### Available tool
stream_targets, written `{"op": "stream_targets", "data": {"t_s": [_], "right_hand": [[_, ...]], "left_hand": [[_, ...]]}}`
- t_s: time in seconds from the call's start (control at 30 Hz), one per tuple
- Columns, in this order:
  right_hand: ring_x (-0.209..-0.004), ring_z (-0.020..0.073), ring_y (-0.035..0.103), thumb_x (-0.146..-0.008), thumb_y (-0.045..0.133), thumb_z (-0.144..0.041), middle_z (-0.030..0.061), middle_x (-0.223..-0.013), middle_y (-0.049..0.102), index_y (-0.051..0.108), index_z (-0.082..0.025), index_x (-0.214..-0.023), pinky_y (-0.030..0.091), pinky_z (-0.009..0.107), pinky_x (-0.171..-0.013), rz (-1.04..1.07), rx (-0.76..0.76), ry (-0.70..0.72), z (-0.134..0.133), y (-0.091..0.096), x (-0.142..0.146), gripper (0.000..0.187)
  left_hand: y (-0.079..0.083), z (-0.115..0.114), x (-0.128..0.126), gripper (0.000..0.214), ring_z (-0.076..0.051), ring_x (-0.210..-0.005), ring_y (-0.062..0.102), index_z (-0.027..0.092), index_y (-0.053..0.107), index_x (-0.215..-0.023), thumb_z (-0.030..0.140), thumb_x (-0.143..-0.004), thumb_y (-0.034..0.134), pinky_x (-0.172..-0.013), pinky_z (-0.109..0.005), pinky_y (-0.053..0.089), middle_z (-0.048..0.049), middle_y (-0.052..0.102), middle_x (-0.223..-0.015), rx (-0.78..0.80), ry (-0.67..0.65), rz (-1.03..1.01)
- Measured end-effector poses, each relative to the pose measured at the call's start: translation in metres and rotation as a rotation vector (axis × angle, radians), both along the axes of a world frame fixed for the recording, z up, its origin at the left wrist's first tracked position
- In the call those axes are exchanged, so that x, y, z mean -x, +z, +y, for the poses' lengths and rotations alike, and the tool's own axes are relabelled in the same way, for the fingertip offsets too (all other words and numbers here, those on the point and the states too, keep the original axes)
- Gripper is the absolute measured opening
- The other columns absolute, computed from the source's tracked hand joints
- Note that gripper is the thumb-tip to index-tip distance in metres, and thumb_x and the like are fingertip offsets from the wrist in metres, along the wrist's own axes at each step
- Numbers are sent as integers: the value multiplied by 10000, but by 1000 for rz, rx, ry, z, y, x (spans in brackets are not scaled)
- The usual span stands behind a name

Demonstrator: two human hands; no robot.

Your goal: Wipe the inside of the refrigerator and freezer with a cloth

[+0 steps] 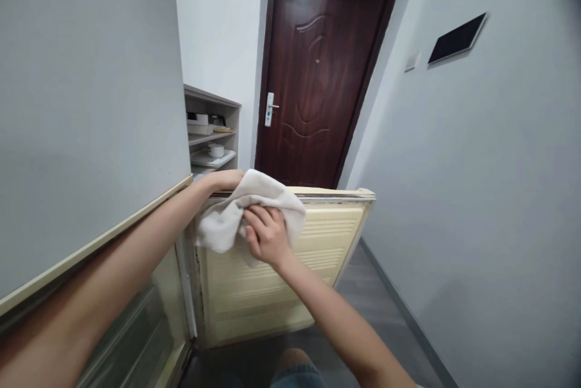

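Your left forearm crosses the lower left of the head view, nearest the lens, and runs up to your left hand (pixel 226 180), which rests on the top edge of an open cream door (pixel 281 279). Its fingers lie under the white cloth (pixel 245 209), so you cannot tell how far they are curled or whether they grip the cloth or only the edge.

Your right hand (pixel 267 235) comes in from the lower right. Its fingers are bent and pressed flat on the cloth, pinning it against the upper inner face of the door; it is closed on the fabric rather than spread.

The cloth is bunched, draped over the door's top left corner near the hinge side, part hanging down the ribbed inner panel.

Judgement on progress: wiping appears to be at the top corner only. The top edge towards the free end (pixel 358 195) shows dark marks along its seal, and the ribbed panel below the cloth is not covered by it, so most of the door looks left to do. No wet trace is visible to confirm what has been wiped.

1 knee in denim (pixel 297 374) sits at the bottom edge. Beyond stand a shelf unit (pixel 213 134) with dishes and a dark wooden door (pixel 318 73).
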State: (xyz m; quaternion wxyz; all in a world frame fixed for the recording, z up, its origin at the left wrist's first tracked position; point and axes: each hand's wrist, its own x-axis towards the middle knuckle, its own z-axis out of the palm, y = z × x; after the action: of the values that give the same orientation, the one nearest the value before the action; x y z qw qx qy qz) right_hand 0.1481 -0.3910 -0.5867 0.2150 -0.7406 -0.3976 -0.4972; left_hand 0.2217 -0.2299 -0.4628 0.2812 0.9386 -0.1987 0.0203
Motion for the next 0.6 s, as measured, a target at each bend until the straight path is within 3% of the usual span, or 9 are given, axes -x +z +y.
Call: {"op": "stream_targets", "data": {"t_s": [0.1,0.27,0.37,0.47,0.6], "right_hand": [[-1015,239,536,-877,490,-171,90,-1145,640,640,-171,-1131,418,392,-871,-13,-9,-101,-34,-1,-4,295],[-1094,288,466,-838,568,-294,125,-1201,510,665,-237,-1070,383,473,-905,-146,-224,-435,-91,-17,-24,258],[-1083,294,461,-857,523,-324,138,-1165,516,613,-204,-1130,379,484,-901,-141,-265,-471,-116,-25,-33,312],[-1019,284,468,-884,485,-305,134,-1081,555,605,-185,-1122,383,463,-877,-132,-296,-433,-118,-25,-35,293],[-962,267,462,-899,483,-265,117,-1010,591,628,-184,-1045,373,429,-860,-114,-264,-365,-77,-16,-26,221]], "left_hand": [[4,0,3,504,-271,-910,650,132,722,-789,609,-738,565,-852,-390,465,-89,747,-936,-127,28,100],[9,-3,11,646,-288,-984,645,198,744,-883,738,-701,440,-834,-352,434,-101,735,-1087,-187,60,152],[10,-4,12,631,-295,-1003,640,202,747,-860,729,-699,439,-852,-358,430,-110,728,-1101,-205,71,155],[10,-6,11,628,-308,-1021,632,189,744,-869,716,-691,452,-865,-367,429,-125,715,-1129,-214,92,154],[11,-7,11,638,-317,-991,637,163,740,-879,707,-683,470,-854,-377,436,-133,725,-1088,-211,119,155]]}}
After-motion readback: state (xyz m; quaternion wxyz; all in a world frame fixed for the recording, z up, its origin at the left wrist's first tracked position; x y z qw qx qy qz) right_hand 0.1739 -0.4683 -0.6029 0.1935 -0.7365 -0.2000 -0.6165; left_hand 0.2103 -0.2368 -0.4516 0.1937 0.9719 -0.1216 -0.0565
